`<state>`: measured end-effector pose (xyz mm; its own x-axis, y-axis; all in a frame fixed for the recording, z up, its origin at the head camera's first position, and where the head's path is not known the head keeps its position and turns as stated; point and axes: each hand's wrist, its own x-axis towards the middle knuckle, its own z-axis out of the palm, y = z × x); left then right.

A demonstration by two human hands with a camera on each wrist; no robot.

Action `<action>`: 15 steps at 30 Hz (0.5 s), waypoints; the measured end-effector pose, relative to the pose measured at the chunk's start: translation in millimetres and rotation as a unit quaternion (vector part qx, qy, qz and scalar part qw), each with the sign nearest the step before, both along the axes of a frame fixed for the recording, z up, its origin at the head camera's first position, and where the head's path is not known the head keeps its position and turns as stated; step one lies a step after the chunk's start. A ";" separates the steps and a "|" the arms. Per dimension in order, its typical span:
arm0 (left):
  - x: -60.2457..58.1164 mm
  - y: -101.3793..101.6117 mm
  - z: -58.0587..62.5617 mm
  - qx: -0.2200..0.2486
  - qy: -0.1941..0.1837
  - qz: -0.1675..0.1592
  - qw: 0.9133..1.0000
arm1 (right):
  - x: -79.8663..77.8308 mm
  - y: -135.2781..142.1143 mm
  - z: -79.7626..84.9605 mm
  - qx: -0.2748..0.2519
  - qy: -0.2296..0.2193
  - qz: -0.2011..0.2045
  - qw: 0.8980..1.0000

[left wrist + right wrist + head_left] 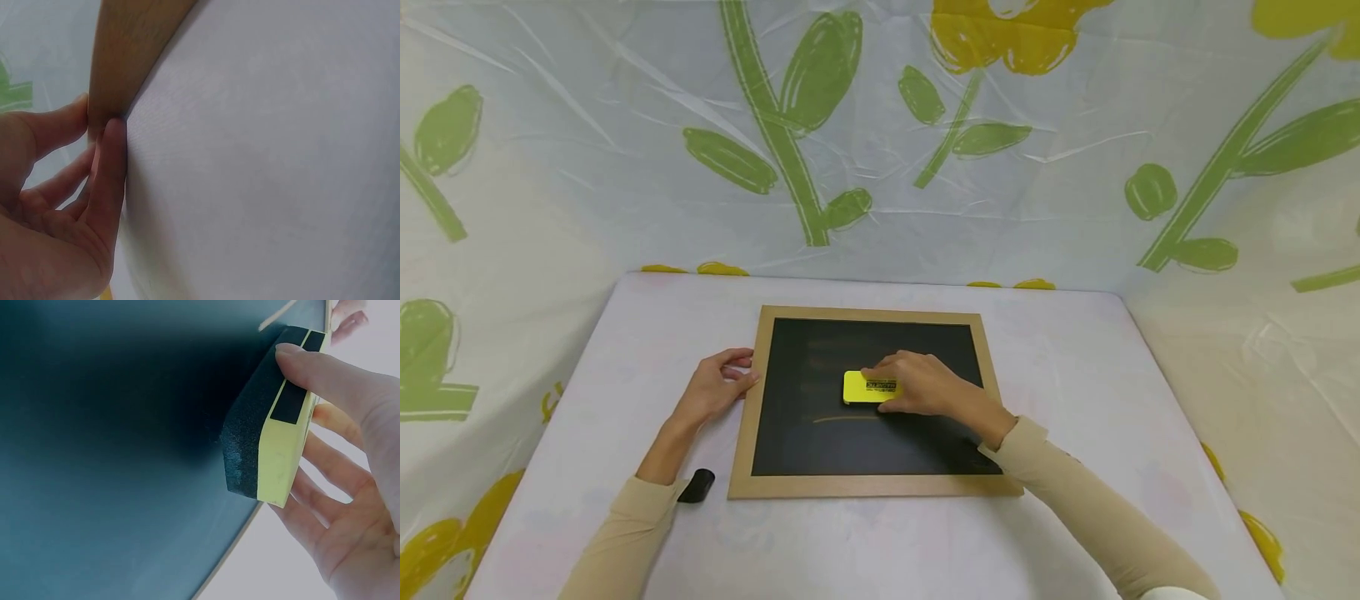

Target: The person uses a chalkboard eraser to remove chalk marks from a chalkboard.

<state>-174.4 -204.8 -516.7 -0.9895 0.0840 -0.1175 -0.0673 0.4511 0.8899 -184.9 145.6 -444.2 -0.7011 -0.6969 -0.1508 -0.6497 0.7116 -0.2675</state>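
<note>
A chalkboard (865,454) with a light wooden frame lies on the white table. My right hand (925,383) grips a yellow eraser (855,387) with a black felt base, over the middle of the board. The right wrist view has the thumb on the felt side of the eraser (278,462) and the fingers along its far side. At the board's left edge, my left hand (711,387) holds the wooden frame (125,56) between thumb and fingertips. An orange chalk line (842,418) runs just below the eraser, and faint smears show higher on the board.
A small black object (700,485) shows beside the left cuff. Table surface (1075,375) extends on both sides of the board. Behind and beside the table hang white sheets (880,242) printed with green leaves and yellow flowers.
</note>
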 end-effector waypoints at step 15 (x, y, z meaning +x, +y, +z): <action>-1.0 0.3 -2.6 -0.001 -0.006 0.005 1.000 | 12.1 38.1 3.9 -0.067 0.005 -0.029 0.997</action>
<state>-175.4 -204.6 -519.3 -0.9889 0.0733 -0.1292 -0.0824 0.4529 0.8877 -172.8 183.7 -440.3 -0.7414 -0.6691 -0.0517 -0.6119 0.7056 -0.3574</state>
